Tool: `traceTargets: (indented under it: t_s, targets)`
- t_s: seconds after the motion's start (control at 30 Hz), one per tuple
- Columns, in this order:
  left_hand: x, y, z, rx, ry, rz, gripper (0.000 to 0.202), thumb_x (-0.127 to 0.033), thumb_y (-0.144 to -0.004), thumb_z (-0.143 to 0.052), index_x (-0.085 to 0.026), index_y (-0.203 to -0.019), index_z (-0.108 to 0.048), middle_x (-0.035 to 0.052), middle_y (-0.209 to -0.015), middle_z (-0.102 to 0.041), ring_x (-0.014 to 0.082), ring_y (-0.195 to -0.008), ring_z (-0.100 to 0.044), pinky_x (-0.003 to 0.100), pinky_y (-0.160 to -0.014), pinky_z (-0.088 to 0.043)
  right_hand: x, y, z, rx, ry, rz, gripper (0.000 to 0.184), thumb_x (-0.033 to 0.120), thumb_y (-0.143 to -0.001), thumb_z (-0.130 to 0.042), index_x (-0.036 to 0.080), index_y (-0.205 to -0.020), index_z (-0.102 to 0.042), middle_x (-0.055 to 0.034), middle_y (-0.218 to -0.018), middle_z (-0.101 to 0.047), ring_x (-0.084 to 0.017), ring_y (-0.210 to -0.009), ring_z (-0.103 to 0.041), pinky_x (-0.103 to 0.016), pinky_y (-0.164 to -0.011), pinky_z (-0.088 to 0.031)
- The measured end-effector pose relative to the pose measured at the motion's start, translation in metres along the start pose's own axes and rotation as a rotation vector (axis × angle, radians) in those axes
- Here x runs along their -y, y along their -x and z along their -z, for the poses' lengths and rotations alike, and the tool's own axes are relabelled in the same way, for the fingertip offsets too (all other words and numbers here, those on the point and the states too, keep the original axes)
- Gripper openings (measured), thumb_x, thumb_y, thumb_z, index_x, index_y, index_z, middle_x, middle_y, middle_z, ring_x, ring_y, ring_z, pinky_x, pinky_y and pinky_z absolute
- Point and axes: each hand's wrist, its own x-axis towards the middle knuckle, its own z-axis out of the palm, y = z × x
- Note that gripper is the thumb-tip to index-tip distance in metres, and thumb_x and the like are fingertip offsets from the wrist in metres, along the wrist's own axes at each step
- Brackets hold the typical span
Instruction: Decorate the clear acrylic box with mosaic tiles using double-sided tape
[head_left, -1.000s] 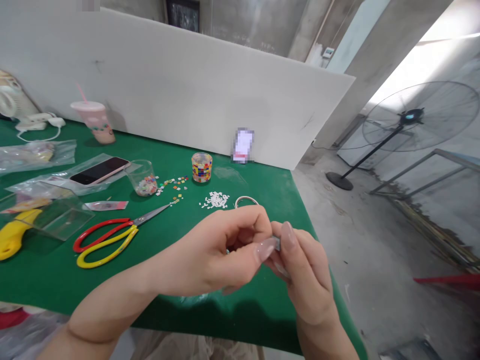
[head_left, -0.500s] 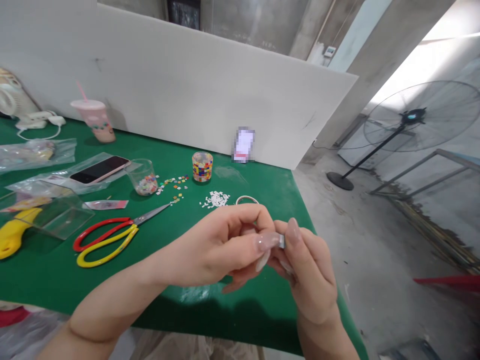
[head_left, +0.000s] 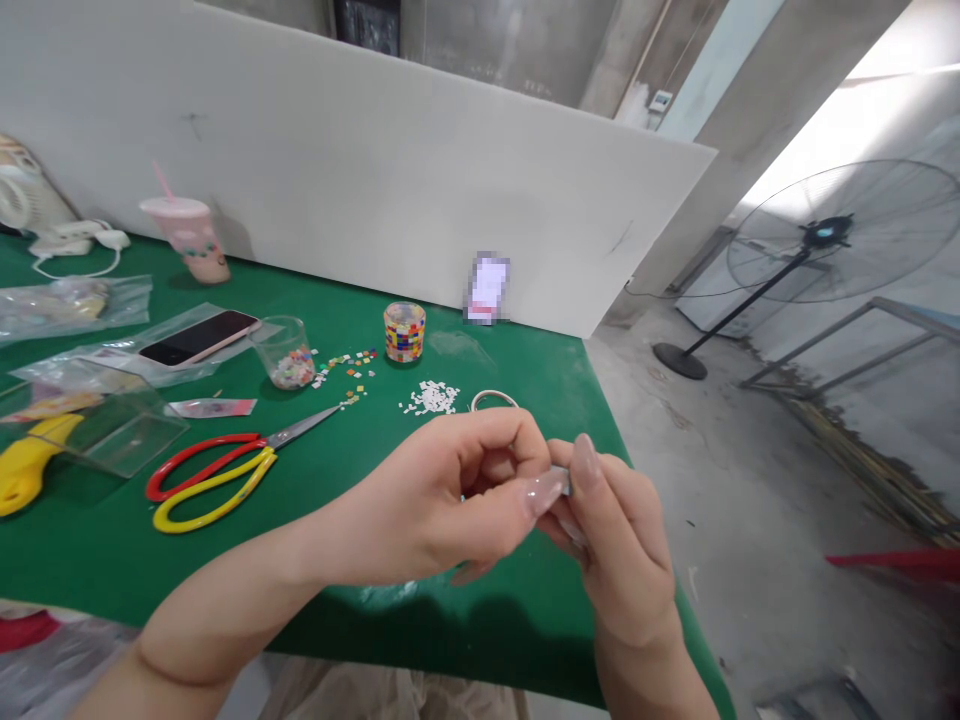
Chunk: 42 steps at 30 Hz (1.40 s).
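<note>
My left hand [head_left: 480, 490] and my right hand [head_left: 619, 530] meet above the front right of the green table. Their thumbs are close together, pinching a small shiny pale piece [head_left: 566, 487]. Only a sliver of it shows between the nails; its kind cannot be made out. Just beyond my hands lie a white ring [head_left: 493, 394], partly covered by my left hand, and a heap of small white tiles [head_left: 433, 398]. Behind the heap stands a small cup covered in coloured mosaic squares [head_left: 404, 333].
Scissors with red and yellow handles [head_left: 217, 480] lie left of my hands. Farther back are a clear cup of coloured pieces [head_left: 289, 360], scattered tiles [head_left: 352, 365], a phone [head_left: 201, 338] and a pink drink cup [head_left: 190, 240]. A white board [head_left: 375, 170] edges the table's back.
My left thumb has shifted slightly right over the pale piece, so less of it shows. My left fingers have curled in a little; my right hand stays nearly still.
</note>
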Motion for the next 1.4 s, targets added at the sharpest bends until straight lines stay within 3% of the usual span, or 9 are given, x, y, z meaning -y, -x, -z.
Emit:
traceTargets:
  t_s: [0.17, 0.37, 0.57, 0.67, 0.77, 0.87, 1.13, 1.4]
  targets:
    - [-0.005, 0.002, -0.001, -0.022, -0.101, 0.027, 0.020, -0.018, -0.093, -0.048, -0.019, -0.073, -0.044, -0.0092, -0.047, -0.042, 0.0038, -0.039, -0.037, 0.013, -0.039, -0.031, 0.000, -0.001, 0.001, 0.021, 0.022, 0.021, 0.043, 0.032, -0.102, -0.039, 0.021, -0.061, -0.036, 0.0053, -0.053, -0.030, -0.008, -0.046, -0.023, -0.025, -0.040, -0.018]
    - [-0.010, 0.006, 0.000, -0.074, -0.369, 0.022, 0.014, -0.015, -0.089, -0.046, -0.019, -0.075, -0.048, -0.0080, -0.053, -0.043, 0.0050, -0.043, -0.037, 0.014, -0.039, -0.031, 0.004, -0.004, 0.002, -0.021, 0.304, 0.096, 0.042, 0.036, -0.102, -0.036, 0.021, -0.063, -0.036, 0.0049, -0.055, -0.033, -0.009, -0.047, -0.023, -0.027, -0.045, -0.024]
    - [-0.006, 0.006, 0.003, -0.175, -0.693, -0.067, 0.014, -0.011, -0.082, -0.051, -0.019, -0.071, -0.048, -0.0090, -0.056, -0.040, 0.0040, -0.049, -0.034, 0.011, -0.041, -0.028, -0.001, -0.005, 0.012, 0.099, 0.653, 0.230, 0.032, 0.021, -0.102, -0.036, 0.021, -0.070, -0.035, 0.0044, -0.062, -0.036, -0.009, -0.051, -0.028, -0.028, -0.050, -0.024]
    - [-0.002, 0.003, -0.001, -0.279, -0.835, -0.198, 0.014, -0.007, -0.074, -0.051, -0.019, -0.068, -0.047, -0.0096, -0.054, -0.039, 0.0036, -0.046, -0.033, 0.011, -0.041, -0.027, -0.005, -0.007, 0.016, 0.107, 0.719, 0.287, 0.029, 0.019, -0.101, -0.035, 0.022, -0.073, -0.037, 0.0040, -0.063, -0.036, -0.010, -0.052, -0.031, -0.029, -0.050, -0.024]
    - [0.001, 0.001, -0.005, -0.384, -0.947, -0.344, 0.012, -0.007, -0.069, -0.048, -0.018, -0.065, -0.048, -0.0090, -0.052, -0.042, 0.0036, -0.045, -0.033, 0.013, -0.041, -0.028, -0.005, -0.008, 0.015, 0.063, 0.715, 0.296, 0.029, 0.021, -0.102, -0.035, 0.022, -0.073, -0.039, 0.0044, -0.062, -0.036, -0.010, -0.051, -0.031, -0.029, -0.050, -0.025]
    - [0.003, 0.000, -0.006, -0.383, -0.942, -0.401, 0.012, -0.007, -0.068, -0.046, -0.019, -0.066, -0.050, -0.0091, -0.051, -0.044, 0.0033, -0.042, -0.033, 0.013, -0.039, -0.026, -0.004, -0.008, 0.013, 0.039, 0.621, 0.236, 0.033, 0.027, -0.103, -0.035, 0.022, -0.070, -0.039, 0.0046, -0.060, -0.036, -0.010, -0.050, -0.031, -0.028, -0.048, -0.025]
    - [0.001, -0.002, -0.005, -0.256, -0.684, -0.342, 0.016, -0.004, -0.074, -0.046, -0.018, -0.068, -0.047, -0.0087, -0.054, -0.049, 0.0027, -0.043, -0.039, 0.010, -0.039, -0.031, -0.003, -0.005, 0.010, 0.041, 0.405, 0.079, 0.039, 0.040, -0.103, -0.034, 0.021, -0.069, -0.037, 0.0049, -0.061, -0.036, -0.009, -0.051, -0.032, -0.026, -0.047, -0.027]
    - [0.001, 0.000, -0.007, -0.301, -0.804, -0.355, 0.015, -0.003, -0.071, -0.048, -0.017, -0.067, -0.048, -0.0093, -0.053, -0.044, 0.0023, -0.044, -0.034, 0.010, -0.040, -0.030, -0.003, -0.005, 0.007, 0.025, 0.336, 0.052, 0.040, 0.039, -0.103, -0.036, 0.021, -0.068, -0.039, 0.0052, -0.060, -0.036, -0.008, -0.049, -0.028, -0.025, -0.045, -0.026]
